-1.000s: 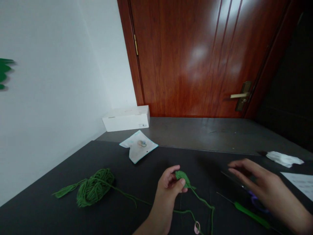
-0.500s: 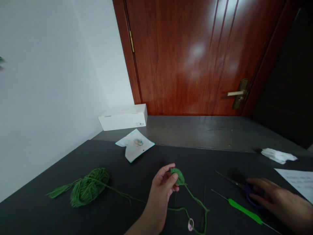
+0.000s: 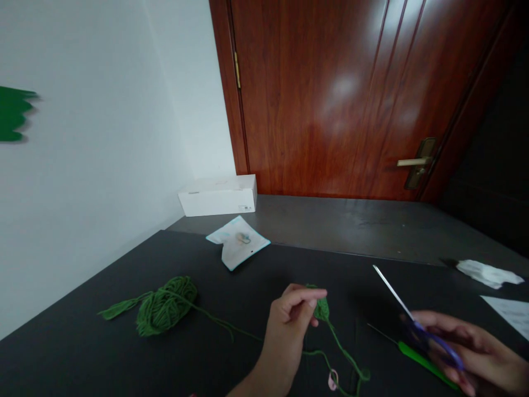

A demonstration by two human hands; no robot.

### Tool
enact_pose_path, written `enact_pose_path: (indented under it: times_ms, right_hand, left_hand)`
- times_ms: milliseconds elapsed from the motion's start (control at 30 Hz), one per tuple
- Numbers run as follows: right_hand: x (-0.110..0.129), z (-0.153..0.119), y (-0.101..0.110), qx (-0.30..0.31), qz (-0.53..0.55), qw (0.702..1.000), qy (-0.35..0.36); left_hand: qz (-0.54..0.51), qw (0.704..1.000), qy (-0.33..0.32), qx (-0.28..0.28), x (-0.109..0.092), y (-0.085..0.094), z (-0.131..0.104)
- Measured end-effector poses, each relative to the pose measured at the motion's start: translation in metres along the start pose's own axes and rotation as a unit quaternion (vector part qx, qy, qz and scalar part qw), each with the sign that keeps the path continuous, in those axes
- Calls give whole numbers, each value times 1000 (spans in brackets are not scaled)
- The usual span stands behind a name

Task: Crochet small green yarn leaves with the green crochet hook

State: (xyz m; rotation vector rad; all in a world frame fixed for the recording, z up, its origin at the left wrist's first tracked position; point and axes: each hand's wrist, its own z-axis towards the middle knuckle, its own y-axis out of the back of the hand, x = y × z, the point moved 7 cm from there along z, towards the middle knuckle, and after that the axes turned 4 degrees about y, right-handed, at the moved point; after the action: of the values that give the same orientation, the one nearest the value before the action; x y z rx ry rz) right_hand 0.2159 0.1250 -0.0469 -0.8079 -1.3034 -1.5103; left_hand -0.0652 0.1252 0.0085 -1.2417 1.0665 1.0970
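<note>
At upper right, the glossy wood-grain door (image 3: 314, 105); at lower left, the fuzzy, matt yarn skein (image 3: 165, 309).

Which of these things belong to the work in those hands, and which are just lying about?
Seemingly in the work:
green knotted piece, left hand
scissors, right hand
yarn bundle
green-handled tool

Probably lying about:
white box
flat packet
crumpled white thing

White box (image 3: 219, 197), at the foot of the brown wooden door (image 3: 314, 99), near its hinge side. Green wall decoration (image 3: 14, 114), left of the door. Crumpled white tissue (image 3: 490, 273), printed paper sheet (image 3: 510, 313): in front of the door, right.
</note>
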Motion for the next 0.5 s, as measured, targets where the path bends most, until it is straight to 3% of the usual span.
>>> enact_pose_path:
  times_ms: [67,100,167,233,333,367,433,500]
  right_hand:
    - [4,-1,-22,68,168,978,-107]
    - [11,-1,-33,100,219,962,-127]
    - [28,2,-53,181,262,941,-115]
    - [39,7,-61,213,243,944,-65]
    - [42,15,-48,165,35,983,72]
    - [44,15,-40,135,-65,980,129]
    - [46,12,-29,91,-233,940,232]
    - [46,7,-25,93,-335,891,291]
  left_hand:
    - [9,1000,-7,16,-2,-4,-2]
    - [11,1000,-7,23,-2,-5,-3]
    - [13,999,-6,34,0,-7,-2]
    - [14,999,-4,39,4,-6,0]
    - [20,999,2,32,9,-2,4]
    - [24,999,4,28,10,0,5]
    - [30,999,11,25,12,1,6]
    - [33,999,20,31,15,0,6]
